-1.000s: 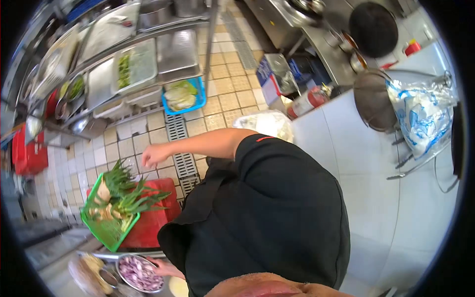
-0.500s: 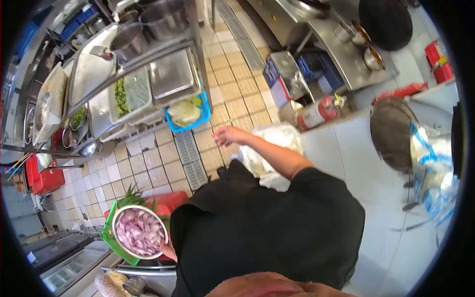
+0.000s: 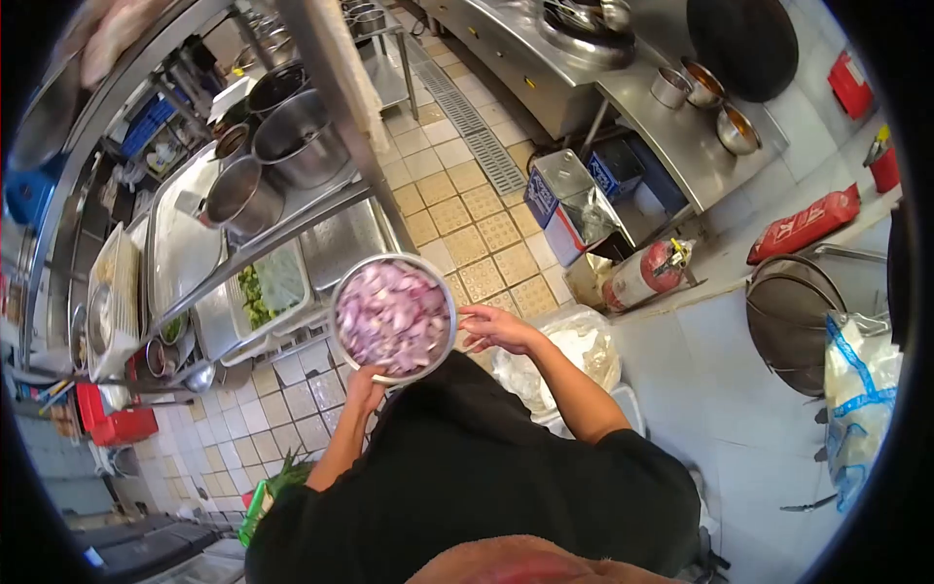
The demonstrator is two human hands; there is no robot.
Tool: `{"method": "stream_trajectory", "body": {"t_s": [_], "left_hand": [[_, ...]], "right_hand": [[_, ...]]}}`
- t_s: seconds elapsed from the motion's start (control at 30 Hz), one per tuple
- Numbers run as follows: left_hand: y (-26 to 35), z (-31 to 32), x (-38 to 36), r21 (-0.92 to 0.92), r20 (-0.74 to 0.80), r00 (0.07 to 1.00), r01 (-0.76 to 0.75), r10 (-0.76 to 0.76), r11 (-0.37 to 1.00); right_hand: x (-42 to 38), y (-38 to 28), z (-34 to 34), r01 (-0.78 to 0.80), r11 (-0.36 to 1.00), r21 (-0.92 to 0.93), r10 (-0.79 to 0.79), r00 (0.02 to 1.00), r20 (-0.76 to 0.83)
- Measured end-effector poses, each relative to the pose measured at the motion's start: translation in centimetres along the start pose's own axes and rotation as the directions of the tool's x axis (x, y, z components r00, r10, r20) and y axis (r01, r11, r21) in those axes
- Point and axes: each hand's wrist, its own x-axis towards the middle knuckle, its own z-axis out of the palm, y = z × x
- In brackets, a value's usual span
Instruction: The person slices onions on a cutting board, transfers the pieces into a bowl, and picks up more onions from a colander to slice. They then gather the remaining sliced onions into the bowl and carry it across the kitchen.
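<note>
My left hand (image 3: 364, 387) grips the lower rim of a round metal bowl (image 3: 451, 346), its fingers passing out of sight under it. Cut red onion (image 3: 391, 316) fills the bowl, in pinkish-purple and white pieces. On the bowl's other side, my right hand (image 3: 498, 329) has its fingers stretched out and apart, with the fingertips right at the rim. The bowl is in front of my body, and in this view it overlaps the edge of a steel rack (image 3: 336, 209).
On the rack are steel pots (image 3: 300, 146) and a tray of chopped greens (image 3: 255, 297). White plastic bags (image 3: 569, 365) sit in a tub by my right arm. A fire extinguisher (image 3: 642, 277) lies along the wall. Behind it, a steel counter (image 3: 681, 131) carries small pots.
My left hand has brought the bowl of onion from beside the green basket at lower left to in front of me. My right hand is now at its rim. The view has shifted.
</note>
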Motion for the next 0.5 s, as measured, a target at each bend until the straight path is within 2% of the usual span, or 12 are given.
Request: {"method": "stream_trajectory", "body": {"t_s": [0.07, 0.1, 0.13, 0.2, 0.3, 0.4, 0.43, 0.5], "left_hand": [[2.0, 5.0, 5.1, -0.362, 0.082, 0.983, 0.184, -0.166, 0.914], [2.1, 6.3, 7.7, -0.345, 0.146, 0.978, 0.192, -0.149, 0.919], [3.0, 8.1, 9.8, -0.337, 0.178, 0.961, 0.26, -0.21, 0.905], [4.6, 12.5, 13.6, -0.235, 0.202, 0.964, 0.219, -0.172, 0.947], [6.7, 17.4, 20.5, -0.174, 0.294, 0.92, 0.318, -0.26, 0.932], [9.3, 21.7, 26.3, -0.117, 0.289, 0.907, 0.349, -0.305, 0.93], [10.4, 23.5, 27.8, -0.094, 0.31, 0.923, 0.267, -0.227, 0.959], [13.9, 27.0, 30.1, -0.078, 0.277, 0.924, 0.296, -0.264, 0.952]], "right_hand": [[-1.0, 0.8, -2.3, 0.065, 0.992, 0.107, -0.059, 0.997, -0.058], [-1.8, 0.6, -3.0, 0.097, 0.985, 0.142, -0.085, 0.992, -0.09], [-2.2, 0.1, -4.1, 0.133, 0.976, 0.17, -0.113, 0.986, -0.119], [-2.3, -0.9, -6.4, 0.217, 0.939, 0.265, -0.164, 0.964, -0.208], [-1.0, -3.4, -10.7, 0.328, 0.896, 0.297, -0.212, 0.907, -0.363], [2.1, -6.3, -16.5, 0.335, 0.9, 0.279, -0.205, 0.89, -0.407], [3.0, -7.6, -18.3, 0.343, 0.87, 0.353, -0.19, 0.895, -0.403], [4.7, -11.5, -21.6, 0.314, 0.85, 0.424, -0.134, 0.906, -0.402]]}}
